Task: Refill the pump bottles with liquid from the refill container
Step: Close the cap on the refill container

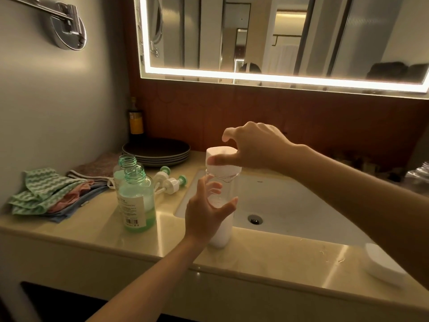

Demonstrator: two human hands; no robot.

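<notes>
Now the left hand (pixel 204 212) wraps the refill container (pixel 221 235) standing on the counter (pixel 139 247) beside the sink (pixel 290 205), while the right hand (pixel 253 147) pinches its white cap (pixel 222 152).

The left hand (pixel 206 214) covers the middle of the tall clear plastic refill container (pixel 220 238), and the right hand (pixel 255 147) hides the far side of its white cap (pixel 220 152). The rear green-tinted pump bottle (pixel 127 161) stands mostly behind the front green-tinted pump bottle (pixel 137 201), whose label print is too small to read. The right edge cuts a crinkled silvery thing (pixel 420 173).
</notes>
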